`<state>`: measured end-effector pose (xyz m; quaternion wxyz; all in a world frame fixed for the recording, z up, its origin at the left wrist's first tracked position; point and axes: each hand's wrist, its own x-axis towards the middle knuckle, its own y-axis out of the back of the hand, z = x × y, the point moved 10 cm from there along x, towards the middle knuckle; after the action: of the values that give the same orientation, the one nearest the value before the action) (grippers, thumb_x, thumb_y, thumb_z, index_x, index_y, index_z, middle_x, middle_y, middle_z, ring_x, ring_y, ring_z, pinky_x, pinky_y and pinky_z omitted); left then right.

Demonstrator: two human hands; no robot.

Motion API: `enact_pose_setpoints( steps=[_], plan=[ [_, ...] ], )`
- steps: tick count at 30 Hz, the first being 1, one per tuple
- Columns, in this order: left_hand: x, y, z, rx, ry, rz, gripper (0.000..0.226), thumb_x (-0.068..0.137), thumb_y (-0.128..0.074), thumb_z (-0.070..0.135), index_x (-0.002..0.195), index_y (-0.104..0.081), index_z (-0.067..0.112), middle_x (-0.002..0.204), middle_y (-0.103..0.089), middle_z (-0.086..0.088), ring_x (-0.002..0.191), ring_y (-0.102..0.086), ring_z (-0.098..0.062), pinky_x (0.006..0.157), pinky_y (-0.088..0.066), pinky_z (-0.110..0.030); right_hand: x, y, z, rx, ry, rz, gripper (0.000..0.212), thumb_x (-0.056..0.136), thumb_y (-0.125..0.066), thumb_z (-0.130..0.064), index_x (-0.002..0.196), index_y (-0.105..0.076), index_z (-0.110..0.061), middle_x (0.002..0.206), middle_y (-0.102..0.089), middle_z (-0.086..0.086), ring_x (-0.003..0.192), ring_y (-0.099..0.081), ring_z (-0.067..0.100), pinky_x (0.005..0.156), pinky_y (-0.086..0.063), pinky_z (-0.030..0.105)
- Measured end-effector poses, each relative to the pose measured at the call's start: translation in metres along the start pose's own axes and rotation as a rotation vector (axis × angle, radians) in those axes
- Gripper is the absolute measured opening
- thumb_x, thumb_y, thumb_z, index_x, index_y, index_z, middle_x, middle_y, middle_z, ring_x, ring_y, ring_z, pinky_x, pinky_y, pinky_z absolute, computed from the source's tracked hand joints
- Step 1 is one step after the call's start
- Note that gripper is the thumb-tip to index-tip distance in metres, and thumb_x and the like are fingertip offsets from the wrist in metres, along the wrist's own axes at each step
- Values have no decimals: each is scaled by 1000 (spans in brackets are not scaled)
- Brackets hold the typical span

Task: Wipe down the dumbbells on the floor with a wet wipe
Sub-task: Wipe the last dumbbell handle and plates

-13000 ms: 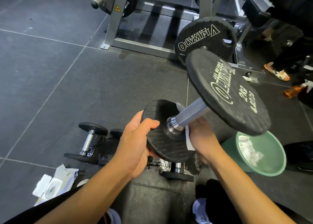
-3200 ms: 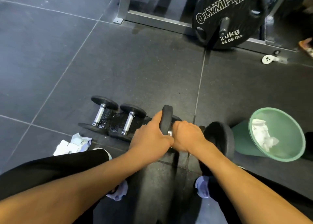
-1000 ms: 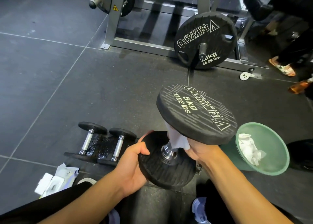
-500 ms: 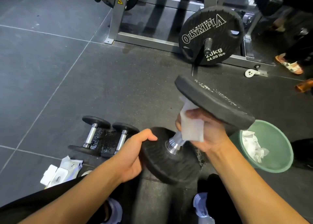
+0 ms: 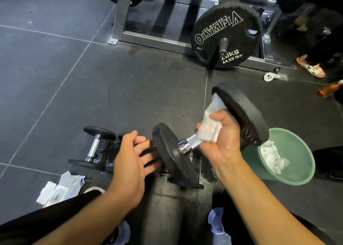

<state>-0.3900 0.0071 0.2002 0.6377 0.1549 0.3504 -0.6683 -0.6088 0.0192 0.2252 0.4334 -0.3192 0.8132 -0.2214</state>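
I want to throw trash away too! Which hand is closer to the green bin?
Right. The right hand, gripping the dumbbell through the wet wipe, is just left of the green bin. The left hand is open farther left, past the dumbbell's near plate.

Dark tiled floor (image 5: 55, 96) carrying small dumbbell (image 5: 92, 148); wipes pack (image 5: 59, 191) lying near it; green bin (image 5: 297, 148) standing right; weight plate (image 5: 226, 35) resting far side.

black dumbbell (image 5: 241, 113), white (dotted) wipe (image 5: 208, 129), green bin (image 5: 306, 172)
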Motion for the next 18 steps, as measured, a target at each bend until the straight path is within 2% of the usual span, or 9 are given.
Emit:
enact_pose_setpoints(
  steps=[1,3,5,7,11,13,15,17,18],
  plan=[
    [10,2,-15,-6,161,-6,48,100,-47,58,109,-60,13,109,-77,-11,90,-73,-29,78,-57,-49,-1,-3,0,-8,8,-32,18,59,-68,-11,74,-59,-18,73,-43,3,58,-42,17,58,-35,29],
    [7,-16,-51,30,444,-150,75,97,-34,76,116,-72,15,115,-79,-12,104,-73,-36,84,-58,-60,-4,-8,3,-49,-4,-108,43,38,-79,-16,77,-61,-18,72,-43,2,59,-42,16,57,-34,29],
    [-11,-38,-77,-79,600,-303,86,89,-36,86,118,-79,17,120,-77,-17,106,-71,-40,96,-53,-65,-10,-15,8,-91,-21,-169,28,50,-70,-10,76,-74,-17,68,-42,2,57,-40,15,56,-32,29],
    [-23,-52,-77,-226,614,-354,83,87,-43,81,106,-80,9,112,-74,-19,100,-67,-39,103,-47,-58,-18,-22,12,-107,-42,-212,27,61,-53,-8,71,-77,-18,60,-41,1,52,-38,15,52,-32,27],
    [-17,-53,-54,-309,463,-304,60,75,-60,72,97,-66,16,105,-64,-16,101,-60,-37,106,-43,-52,-25,-31,10,-70,-22,-236,23,62,-52,-9,70,-72,-18,59,-42,1,54,-40,17,56,-34,29],
    [-12,-52,-38,-341,289,-266,53,85,-54,70,81,-63,18,80,-64,-9,76,-66,-28,86,-53,-40,-23,-30,10,-71,-24,-198,13,62,-54,-11,71,-63,-15,62,-42,2,57,-42,18,60,-35,30],
    [-14,-54,-20,-325,143,-258,50,91,-50,66,73,-62,22,70,-59,-3,64,-62,-19,67,-52,-31,-20,-28,17,-96,-67,-148,4,72,-49,-11,73,-52,-14,64,-40,3,55,-44,18,60,-36,31],
    [-13,-52,6,-236,-95,-245,35,83,-59,60,84,-67,26,83,-59,-1,78,-58,-16,74,-49,-33,-17,-22,26,-114,-123,-115,11,83,-44,-13,73,-47,-15,64,-41,4,52,-45,18,60,-37,32],
    [-14,-48,23,-155,-274,-245,35,79,-60,56,100,-67,30,95,-60,1,89,-57,-14,83,-48,-34,-16,-20,30,-112,-156,-104,10,84,-44,-14,74,-46,-15,64,-42,4,53,-46,18,60,-38,32]
  ],
)
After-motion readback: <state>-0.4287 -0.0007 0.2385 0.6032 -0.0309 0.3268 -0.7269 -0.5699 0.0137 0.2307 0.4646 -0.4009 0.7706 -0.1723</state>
